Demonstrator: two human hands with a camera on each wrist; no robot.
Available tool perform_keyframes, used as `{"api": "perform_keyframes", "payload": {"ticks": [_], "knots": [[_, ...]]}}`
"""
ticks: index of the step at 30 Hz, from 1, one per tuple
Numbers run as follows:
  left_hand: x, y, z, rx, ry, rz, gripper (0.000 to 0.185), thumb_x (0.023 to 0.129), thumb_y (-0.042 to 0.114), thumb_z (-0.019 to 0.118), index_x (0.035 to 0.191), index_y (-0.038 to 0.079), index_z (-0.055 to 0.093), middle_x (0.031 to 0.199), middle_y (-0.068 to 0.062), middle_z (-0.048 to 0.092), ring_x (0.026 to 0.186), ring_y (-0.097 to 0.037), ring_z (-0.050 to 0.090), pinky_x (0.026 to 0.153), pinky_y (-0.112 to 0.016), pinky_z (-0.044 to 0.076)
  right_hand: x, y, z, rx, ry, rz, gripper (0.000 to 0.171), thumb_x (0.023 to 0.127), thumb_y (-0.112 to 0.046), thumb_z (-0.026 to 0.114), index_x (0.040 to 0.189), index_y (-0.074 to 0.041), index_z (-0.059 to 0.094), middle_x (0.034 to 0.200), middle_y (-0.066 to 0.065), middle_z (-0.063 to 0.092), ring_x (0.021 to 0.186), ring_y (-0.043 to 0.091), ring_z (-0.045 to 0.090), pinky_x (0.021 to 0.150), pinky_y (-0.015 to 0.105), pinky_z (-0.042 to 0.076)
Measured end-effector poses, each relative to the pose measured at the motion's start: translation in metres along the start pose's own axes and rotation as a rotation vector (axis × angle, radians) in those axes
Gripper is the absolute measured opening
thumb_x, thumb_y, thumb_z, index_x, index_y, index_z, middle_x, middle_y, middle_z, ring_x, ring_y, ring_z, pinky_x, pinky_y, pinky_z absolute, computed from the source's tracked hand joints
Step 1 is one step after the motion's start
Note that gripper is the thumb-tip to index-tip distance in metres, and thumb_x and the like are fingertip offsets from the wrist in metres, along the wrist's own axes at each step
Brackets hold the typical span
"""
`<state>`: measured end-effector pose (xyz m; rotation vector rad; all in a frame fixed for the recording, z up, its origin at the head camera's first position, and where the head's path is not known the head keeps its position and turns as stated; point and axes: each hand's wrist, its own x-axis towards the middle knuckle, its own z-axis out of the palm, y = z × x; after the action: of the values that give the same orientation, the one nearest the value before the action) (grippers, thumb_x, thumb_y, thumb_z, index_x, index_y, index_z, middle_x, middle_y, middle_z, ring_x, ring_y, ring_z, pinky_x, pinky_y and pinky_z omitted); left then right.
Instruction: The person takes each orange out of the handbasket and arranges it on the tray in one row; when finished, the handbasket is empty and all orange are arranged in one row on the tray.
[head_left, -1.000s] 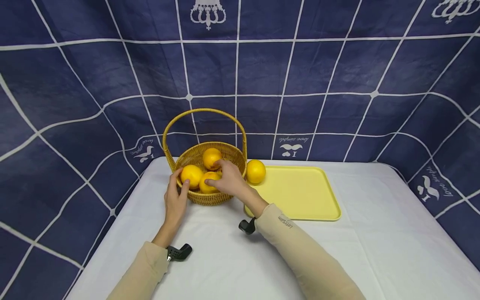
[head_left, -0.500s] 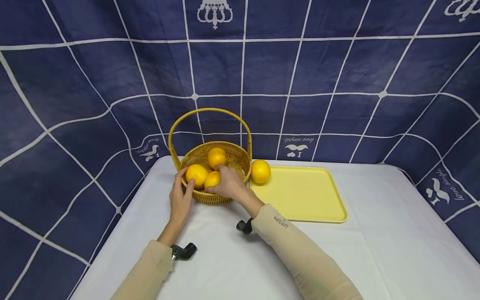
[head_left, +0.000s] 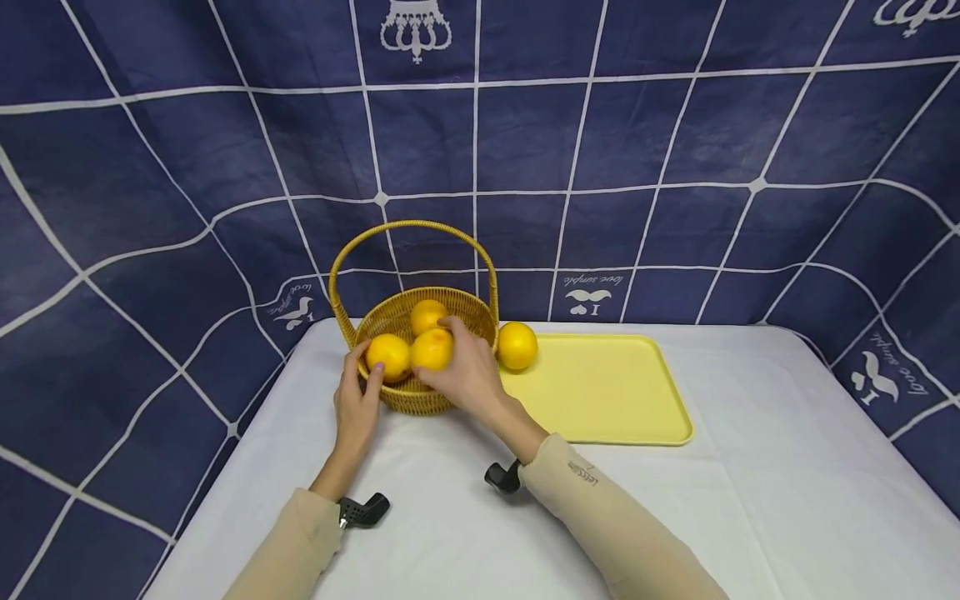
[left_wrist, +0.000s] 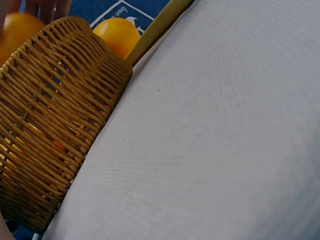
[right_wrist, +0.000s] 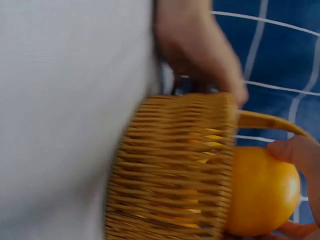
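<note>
My right hand (head_left: pixel 467 372) curls around an orange (head_left: pixel 432 348), fingers over its top and thumb under its near side, holding it just above the near rim of the wicker basket (head_left: pixel 408 398). From my right wrist the same orange (right_wrist: pixel 261 192) fills the lower right, with my fingertips (right_wrist: pixel 295 152) wrapped over its top and the basket's woven wall (right_wrist: pixel 175 170) right beside it, a little blurred. My left hand (head_left: pixel 356 400) rests against the basket's left rim, fingers lightly bent over the edge with the fingertips touching a second orange (head_left: pixel 387 355) that sits inside at the left; I am steadying the basket rather than gripping that fruit. A third orange (head_left: pixel 427 314) lies further back in the basket, under the arched handle (head_left: pixel 411 227). A fourth orange (head_left: pixel 517 345) sits on the far left corner of the yellow tray (head_left: pixel 622 400), just beside the basket's right side. From my left wrist I see the basket's side (left_wrist: pixel 50 125) standing on the white tablecloth (left_wrist: pixel 225 140), and that tray orange (left_wrist: pixel 117 35) behind it. The table is backed by a dark blue cloth (head_left: pixel 675 142) with white grid lines.
</note>
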<state>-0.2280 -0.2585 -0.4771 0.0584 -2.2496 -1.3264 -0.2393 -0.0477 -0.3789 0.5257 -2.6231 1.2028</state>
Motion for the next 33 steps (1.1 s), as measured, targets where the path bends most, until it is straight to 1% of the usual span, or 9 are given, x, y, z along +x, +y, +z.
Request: {"api": "perform_keyframes", "payload": {"ticks": [4,7,9,11,13,15,22,29,33], "knots": [[-0.003,0.0,0.001,0.002,0.001,-0.012,0.049,0.11,0.034,0.053,0.158,0.023,0.045,0.164,-0.004,0.047,0.152,-0.028,0.042,0.127,-0.052,0.032,-0.011,-0.003,-0.022,0.122,0.055,-0.003,0.08,0.08,-0.037,0.09,0.145,-0.017,0.048,0.133,0.01,0.07,0.117,0.031,0.064,0.1,0.048,0.049],[-0.004,0.0,0.002,-0.004,-0.001,-0.012,0.049,0.111,0.033,0.053,0.158,0.022,0.045,0.163,-0.003,0.047,0.152,-0.025,0.043,0.127,-0.05,0.032,-0.02,-0.002,-0.039,0.179,0.082,-0.012,0.08,0.08,-0.036,0.09,0.145,-0.017,0.047,0.134,0.006,0.068,0.121,0.027,0.062,0.102,0.048,0.045],[-0.005,0.0,0.003,-0.006,-0.003,-0.011,0.049,0.111,0.033,0.053,0.158,0.021,0.045,0.163,-0.003,0.048,0.152,-0.024,0.043,0.127,-0.05,0.032,-0.026,0.003,-0.049,0.195,0.107,-0.016,0.076,0.079,-0.035,0.09,0.141,-0.017,0.049,0.132,0.004,0.068,0.12,0.023,0.063,0.101,0.045,0.048],[-0.004,0.0,0.003,-0.005,-0.004,-0.006,0.049,0.111,0.032,0.053,0.158,0.021,0.045,0.164,-0.003,0.047,0.152,-0.024,0.043,0.127,-0.05,0.032,-0.029,0.009,-0.059,0.216,0.137,-0.016,0.072,0.079,-0.033,0.09,0.136,-0.016,0.051,0.129,0.004,0.069,0.117,0.021,0.066,0.097,0.041,0.055],[-0.003,0.0,0.002,-0.002,-0.003,-0.003,0.049,0.111,0.032,0.053,0.158,0.022,0.045,0.164,-0.003,0.046,0.152,-0.026,0.042,0.127,-0.051,0.032,-0.031,0.017,-0.068,0.228,0.167,-0.009,0.067,0.078,-0.031,0.091,0.132,-0.015,0.053,0.126,0.004,0.07,0.114,0.021,0.068,0.088,0.04,0.061],[-0.002,0.0,0.002,0.004,0.003,-0.002,0.048,0.111,0.031,0.053,0.157,0.023,0.045,0.165,-0.003,0.046,0.152,-0.026,0.042,0.127,-0.051,0.032,-0.03,0.024,-0.076,0.234,0.189,0.004,0.064,0.078,-0.031,0.091,0.128,-0.015,0.055,0.124,0.006,0.071,0.113,0.023,0.07,0.088,0.041,0.063],[-0.002,0.001,0.001,0.013,-0.009,-0.006,0.049,0.111,0.03,0.052,0.158,0.022,0.044,0.165,-0.004,0.045,0.153,-0.026,0.041,0.127,-0.051,0.031,-0.022,0.046,-0.103,0.177,0.249,0.095,0.061,0.079,-0.037,0.091,0.127,-0.014,0.061,0.127,0.01,0.071,0.117,0.03,0.071,0.099,0.046,0.059],[0.002,0.003,0.001,0.02,-0.011,0.003,0.049,0.11,0.032,0.053,0.157,0.021,0.045,0.165,-0.002,0.046,0.153,-0.024,0.041,0.128,-0.05,0.031,-0.017,0.064,-0.126,0.099,0.307,0.21,0.066,0.081,-0.044,0.089,0.132,-0.012,0.061,0.127,0.014,0.074,0.11,0.031,0.073,0.092,0.045,0.061],[0.001,0.002,0.001,0.017,-0.005,-0.004,0.049,0.11,0.031,0.053,0.157,0.021,0.045,0.165,-0.002,0.046,0.153,-0.024,0.041,0.128,-0.049,0.03,-0.015,0.073,-0.132,0.067,0.332,0.275,0.07,0.08,-0.044,0.088,0.133,-0.011,0.056,0.127,0.018,0.074,0.11,0.036,0.07,0.092,0.048,0.057]]}}
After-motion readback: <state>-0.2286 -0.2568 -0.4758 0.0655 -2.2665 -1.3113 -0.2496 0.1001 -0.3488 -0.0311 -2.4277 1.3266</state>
